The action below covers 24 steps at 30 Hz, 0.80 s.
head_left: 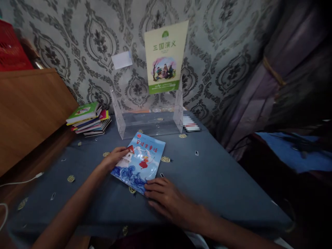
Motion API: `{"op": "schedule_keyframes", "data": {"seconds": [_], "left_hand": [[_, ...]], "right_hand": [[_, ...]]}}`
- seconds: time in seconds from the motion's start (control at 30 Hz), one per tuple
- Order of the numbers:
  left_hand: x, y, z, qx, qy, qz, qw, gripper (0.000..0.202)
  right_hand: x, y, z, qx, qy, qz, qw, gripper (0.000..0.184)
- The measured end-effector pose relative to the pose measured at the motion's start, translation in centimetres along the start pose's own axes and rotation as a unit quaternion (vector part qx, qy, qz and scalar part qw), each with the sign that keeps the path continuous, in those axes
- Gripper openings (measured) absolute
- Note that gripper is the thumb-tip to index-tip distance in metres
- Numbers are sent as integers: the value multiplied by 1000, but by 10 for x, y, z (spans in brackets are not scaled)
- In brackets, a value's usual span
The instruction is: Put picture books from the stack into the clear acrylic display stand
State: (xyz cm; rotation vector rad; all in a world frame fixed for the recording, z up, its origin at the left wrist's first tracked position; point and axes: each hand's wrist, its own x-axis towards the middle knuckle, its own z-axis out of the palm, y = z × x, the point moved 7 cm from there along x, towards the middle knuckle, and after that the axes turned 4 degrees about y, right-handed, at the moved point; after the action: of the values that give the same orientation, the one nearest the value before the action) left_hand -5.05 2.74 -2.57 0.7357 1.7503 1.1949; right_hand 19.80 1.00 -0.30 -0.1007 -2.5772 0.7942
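Note:
A blue picture book (141,159) with waves and red characters on its cover lies flat on the blue tablecloth (207,173). My left hand (114,158) rests on the book's left edge, fingers curled over it near the upper left corner. My right hand (163,197) lies at the book's near right corner, fingers stretched out and touching its edge. Behind the book stands a clear acrylic book stand (150,117). A green book (164,57) stands upright in it against the wall.
A stack of several thin books (89,119) lies at the back left of the table beside a wooden cabinet (28,110). A red crate (11,48) sits on the cabinet. A curtain (272,76) hangs at the right. A white cable (18,181) trails at the left.

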Motion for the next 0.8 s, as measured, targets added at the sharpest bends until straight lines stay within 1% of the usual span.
{"op": "schedule_keyframes", "data": {"seconds": [0.13,0.2,0.23,0.27,0.3,0.37,0.4,0.43,0.47,0.5,0.57,0.6,0.63,0.7,0.73,0.77,0.8], "left_hand": [[-18,20,7,-48,-3,36,998,48],[-30,36,10,-69,-13,61,996,50],[-37,45,12,-80,-21,78,994,50],[-43,54,13,-91,-27,97,991,49],[-49,63,14,-102,-32,120,987,48],[-59,80,14,-114,-31,170,978,45],[-62,88,13,-114,-28,195,974,43],[-65,94,12,-109,-26,219,969,42],[-68,100,11,-100,-25,243,965,41],[-70,105,9,-80,-25,268,960,40],[-74,113,7,-10,-27,329,944,37],[-76,116,7,41,-30,364,930,34],[-79,116,8,100,-35,402,910,31],[-81,110,12,224,-40,472,852,27],[-80,102,14,281,-36,499,819,26],[-78,93,16,331,-28,516,789,26],[-73,81,18,375,-16,525,764,27]], "right_hand": [[4,9,-4,82,28,27,996,22],[8,21,-4,158,39,66,984,23],[10,29,-2,210,38,98,972,25],[11,38,2,271,31,138,952,28],[12,48,7,337,21,180,924,31],[14,62,17,465,-4,252,849,36],[16,67,19,516,-12,276,811,37],[19,72,18,558,-13,291,777,37],[22,76,14,591,-7,297,750,35],[26,79,8,619,3,295,728,33],[35,87,-12,662,31,278,696,32],[40,91,-22,678,48,270,682,34],[43,96,-32,692,64,265,668,39],[48,108,-46,708,85,271,646,52],[49,114,-49,708,89,281,642,58],[49,121,-50,701,93,291,645,60],[48,127,-49,685,99,300,657,57]]}}
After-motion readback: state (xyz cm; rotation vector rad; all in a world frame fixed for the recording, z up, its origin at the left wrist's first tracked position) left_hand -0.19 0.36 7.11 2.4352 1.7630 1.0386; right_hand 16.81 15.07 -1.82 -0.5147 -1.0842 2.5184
